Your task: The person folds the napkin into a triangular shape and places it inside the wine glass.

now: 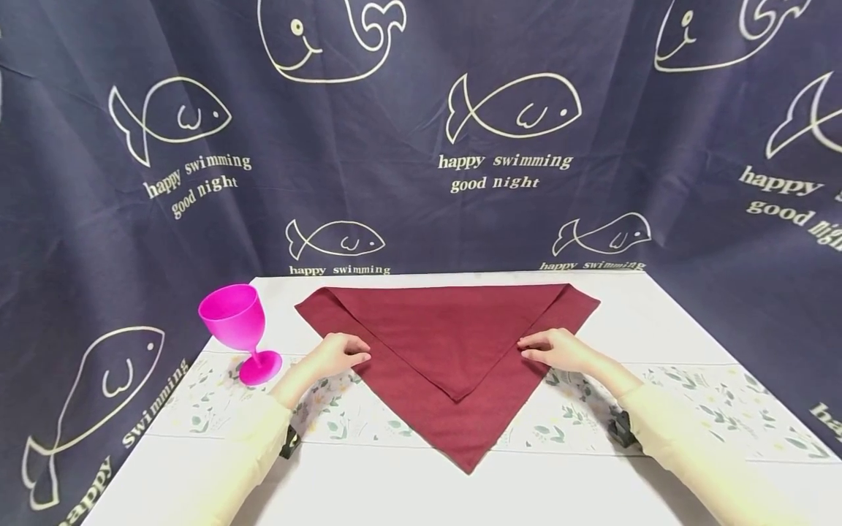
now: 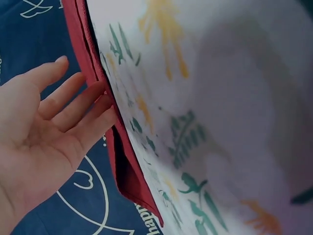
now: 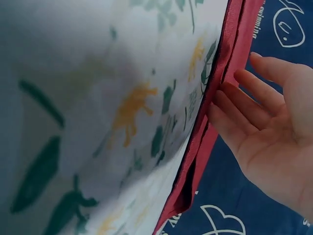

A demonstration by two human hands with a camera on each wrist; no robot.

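Note:
A dark red cloth napkin lies folded on the table, its shape a downward-pointing triangle with a smaller flap folded over the middle. My left hand rests at the napkin's left slanting edge. In the left wrist view its fingers are nearly straight, the tips touching the red cloth, the thumb apart. At the right slanting edge lies my right hand. The right wrist view shows its fingers extended likewise, tips against the cloth and thumb held away. Neither hand pinches the fabric.
A bright pink goblet stands on the left side of the table, beyond my left forearm. The white table has a leaf-and-flower printed band across it. A dark blue curtain with fish drawings hangs behind and at both sides.

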